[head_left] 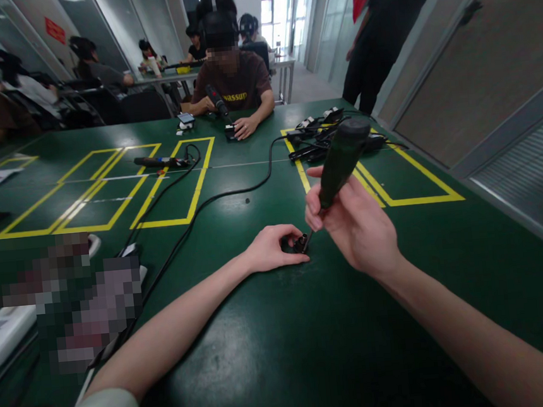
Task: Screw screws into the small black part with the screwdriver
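The left hand (275, 249) pinched a small black part (302, 244) between thumb and fingers; it looked glossy, with a rounded, ring-like end. The right hand (362, 230) gripped a dark screwdriver (344, 159), its thick handle leaning above the fingers, its thin shaft slanting below them toward the part.

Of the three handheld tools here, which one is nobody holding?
The dark tool lying across the yellow tape, beside the looped cord. The others are gripped: the screwdriver in the right hand, the long tool by the person opposite.
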Action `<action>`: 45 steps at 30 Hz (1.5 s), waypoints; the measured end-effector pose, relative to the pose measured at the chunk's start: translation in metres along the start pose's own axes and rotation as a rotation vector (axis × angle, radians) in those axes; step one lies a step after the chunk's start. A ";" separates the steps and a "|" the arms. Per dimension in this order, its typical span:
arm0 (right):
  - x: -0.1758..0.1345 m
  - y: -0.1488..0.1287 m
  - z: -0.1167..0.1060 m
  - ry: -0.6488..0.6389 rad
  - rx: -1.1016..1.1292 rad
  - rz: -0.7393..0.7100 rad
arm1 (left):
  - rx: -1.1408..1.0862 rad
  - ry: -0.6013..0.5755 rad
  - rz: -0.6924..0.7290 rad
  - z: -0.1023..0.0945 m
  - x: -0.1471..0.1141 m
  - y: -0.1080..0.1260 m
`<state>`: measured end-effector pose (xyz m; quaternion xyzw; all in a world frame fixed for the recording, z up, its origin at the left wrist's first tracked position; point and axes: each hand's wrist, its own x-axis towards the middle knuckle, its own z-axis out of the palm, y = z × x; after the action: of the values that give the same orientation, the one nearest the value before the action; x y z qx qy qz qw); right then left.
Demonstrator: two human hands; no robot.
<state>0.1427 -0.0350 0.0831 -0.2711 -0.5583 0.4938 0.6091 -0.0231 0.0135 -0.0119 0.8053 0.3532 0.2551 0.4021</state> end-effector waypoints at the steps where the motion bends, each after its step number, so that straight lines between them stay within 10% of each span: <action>1: 0.001 0.000 0.002 0.008 0.030 0.004 | 0.000 0.000 -0.004 0.000 0.000 0.000; 38: 0.022 -0.015 0.019 0.092 0.140 -0.009 | 0.020 0.007 -0.004 0.000 0.000 0.000; 45: 0.025 -0.023 0.024 -0.102 0.113 0.094 | 0.007 0.007 0.004 -0.001 0.000 0.001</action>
<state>0.1242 -0.0260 0.1197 -0.2368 -0.5465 0.5655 0.5705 -0.0232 0.0134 -0.0105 0.8065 0.3540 0.2572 0.3975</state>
